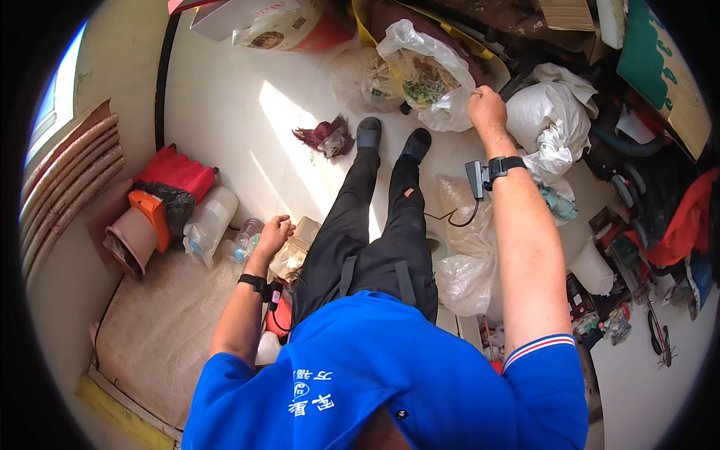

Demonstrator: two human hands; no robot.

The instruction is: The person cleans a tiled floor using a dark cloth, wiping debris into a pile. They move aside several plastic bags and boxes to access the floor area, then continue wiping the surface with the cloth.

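Observation:
My right hand pinches the rim of a clear plastic bag on its right side. The bag stands on the floor with its mouth spread wide, and green and straw-coloured loose material shows inside. Beside it, to the left, rests a second translucent bag. My left hand hangs in the air with loosely bent fingers and nothing visible in it. Below that hand are a tan box and some clear plastic bottles.
A dark red bundle lies near my slippers. White woven sacks slump at right, above plastic bags by my leg. At left are a pink bucket and a carpeted board. A printed sack stands ahead.

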